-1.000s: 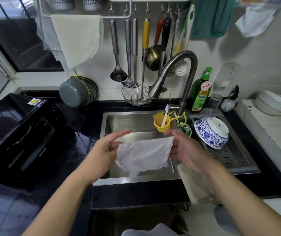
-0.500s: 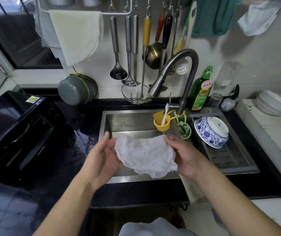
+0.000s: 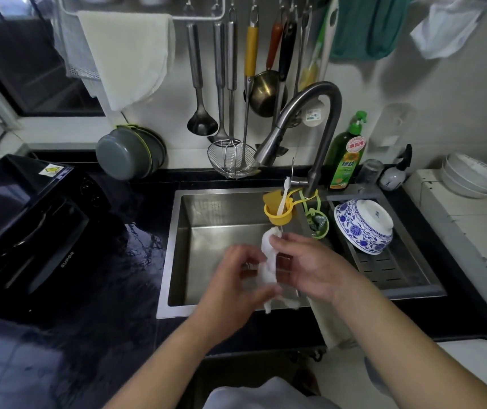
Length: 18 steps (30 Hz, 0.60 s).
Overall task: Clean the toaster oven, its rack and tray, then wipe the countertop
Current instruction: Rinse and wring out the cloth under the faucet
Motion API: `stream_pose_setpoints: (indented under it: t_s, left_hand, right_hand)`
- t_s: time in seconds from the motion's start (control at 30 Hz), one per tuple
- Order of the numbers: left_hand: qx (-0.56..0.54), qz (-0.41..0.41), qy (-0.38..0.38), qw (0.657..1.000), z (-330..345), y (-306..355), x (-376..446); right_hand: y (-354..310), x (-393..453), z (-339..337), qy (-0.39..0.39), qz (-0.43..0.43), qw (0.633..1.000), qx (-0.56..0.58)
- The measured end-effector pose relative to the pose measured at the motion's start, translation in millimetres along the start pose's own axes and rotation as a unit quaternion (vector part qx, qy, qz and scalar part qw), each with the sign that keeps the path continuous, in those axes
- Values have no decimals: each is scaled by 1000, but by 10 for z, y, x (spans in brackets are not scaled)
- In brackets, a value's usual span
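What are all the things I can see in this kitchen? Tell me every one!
toaster oven: 1, black, on the countertop at left
countertop: 1, black and shiny, around the sink
sink: 1, steel, centre
tap: 1, grey, behind the sink
cloth: 1, white, bunched between both hands over the sink
yellow cup: 1, hanging at the tap, with a white brush in it
patterned bowl: 1, blue and white, upside down on the drain rack
soap bottle: 1, green, right of the tap
grey pot: 1, leaning on the wall
hanging utensils: several, on the wall rail
white bowls: a stack, far right
left hand: 1, holds the cloth
right hand: 1, pinches the cloth
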<state>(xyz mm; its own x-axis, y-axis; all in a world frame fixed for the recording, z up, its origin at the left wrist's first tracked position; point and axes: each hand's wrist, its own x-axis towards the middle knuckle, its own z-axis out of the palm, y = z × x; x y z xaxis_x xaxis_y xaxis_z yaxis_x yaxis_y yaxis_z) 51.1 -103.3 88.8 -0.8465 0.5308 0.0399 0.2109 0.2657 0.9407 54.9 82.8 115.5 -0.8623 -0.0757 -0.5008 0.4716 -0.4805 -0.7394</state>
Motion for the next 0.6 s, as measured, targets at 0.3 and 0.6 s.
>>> stream_pose_setpoints:
  t_s: [0.3, 0.6]
  left_hand:
    - [-264, -143, 165, 940, 49, 57, 33]
    - [-446, -222, 151, 854, 99, 94, -40]
  right_hand:
    - [191, -73, 93, 9, -88, 976, 200]
    - [586, -166, 376, 82, -185, 933, -297]
